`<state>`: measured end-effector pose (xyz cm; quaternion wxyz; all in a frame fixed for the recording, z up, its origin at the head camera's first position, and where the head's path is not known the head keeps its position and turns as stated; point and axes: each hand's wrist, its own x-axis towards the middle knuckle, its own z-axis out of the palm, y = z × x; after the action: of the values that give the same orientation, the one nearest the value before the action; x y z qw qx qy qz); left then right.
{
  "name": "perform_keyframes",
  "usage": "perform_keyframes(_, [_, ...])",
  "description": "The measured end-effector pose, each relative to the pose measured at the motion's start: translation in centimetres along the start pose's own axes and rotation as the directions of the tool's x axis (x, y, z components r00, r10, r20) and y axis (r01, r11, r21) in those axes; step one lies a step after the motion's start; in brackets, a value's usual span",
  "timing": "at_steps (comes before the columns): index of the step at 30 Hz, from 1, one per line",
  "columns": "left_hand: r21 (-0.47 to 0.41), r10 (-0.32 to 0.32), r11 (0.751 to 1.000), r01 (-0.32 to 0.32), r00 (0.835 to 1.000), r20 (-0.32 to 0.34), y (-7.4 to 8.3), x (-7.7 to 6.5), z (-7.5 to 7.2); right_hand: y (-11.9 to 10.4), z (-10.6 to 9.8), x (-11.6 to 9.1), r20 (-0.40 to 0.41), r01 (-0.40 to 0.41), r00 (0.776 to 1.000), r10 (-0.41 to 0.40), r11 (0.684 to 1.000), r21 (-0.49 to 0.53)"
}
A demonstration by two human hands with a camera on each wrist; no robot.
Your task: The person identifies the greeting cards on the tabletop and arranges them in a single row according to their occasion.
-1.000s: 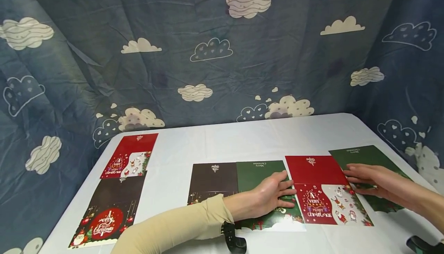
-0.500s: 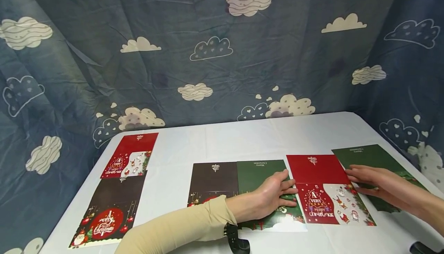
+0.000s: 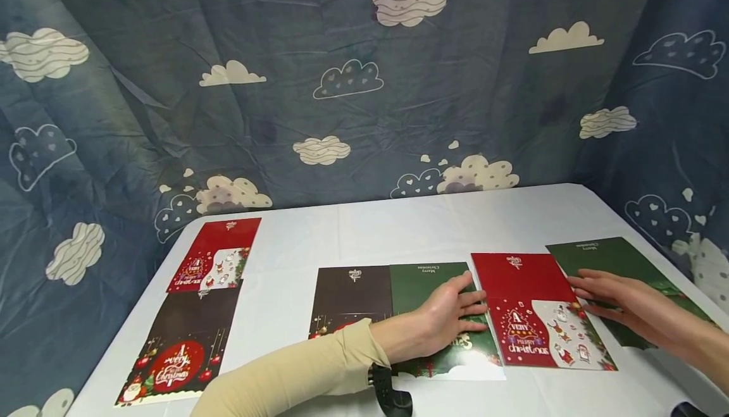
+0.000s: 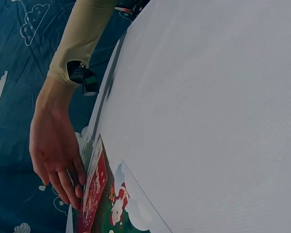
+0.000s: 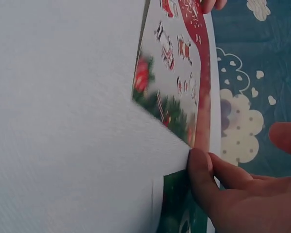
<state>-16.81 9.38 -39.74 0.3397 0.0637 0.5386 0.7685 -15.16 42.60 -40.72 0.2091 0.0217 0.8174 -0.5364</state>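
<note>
White worktop (image 3: pixel 364 233): pale, flat cloth or sheet, on which thin cards may skid at a light sideways push.
Sleeve (image 3: pixel 290 366) and black wrist device (image 3: pixel 390 392): nearest; they pass over or close to the dark card (image 3: pixel 353 293), so a dropped forearm could scuff it.
Second dark card (image 3: pixel 182 344): just beside the sleeve; an elbow swing could knock it askew.
Left hand (image 3: pixel 433 325): above the middle green card (image 3: pixel 418 290); grip loose, fingers spread, nothing grasped, tips by the red card (image 3: pixel 541 312). Leaning there could drag the green one.
Red card: between both hands; squeezed inward, it might buckle along its crosswise fold.
Right hand (image 3: pixel 632 309): thumb and finger at the red card's right edge; whether its grip pinches, I cannot tell. Overreaching could push the right green card (image 3: pixel 615 259) off line.
Second red card (image 3: pixel 216 254): far left, well apart, at little risk.
Cloud-print curtain (image 3: pixel 336 37): behind everything.
</note>
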Motion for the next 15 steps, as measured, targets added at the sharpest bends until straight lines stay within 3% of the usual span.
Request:
perform_keyframes(4, [-0.02,0.0,1.0,-0.001,1.0,-0.015,0.08,-0.15,-0.06,0.36,0.17,0.07,-0.016,0.011,1.0,-0.012,1.0,-0.023])
perform_keyframes(11, [-0.087,-0.005,0.996,0.002,1.0,-0.03,-0.02,-0.12,0.05,0.63,0.23,0.14,-0.002,0.011,1.0,-0.011,0.991,0.133])
perform_keyframes(15, [-0.105,0.0,0.994,-0.007,0.998,-0.061,-0.14,-0.1,0.15,0.58,0.36,0.05,-0.004,-0.002,1.0,0.003,0.989,0.146])
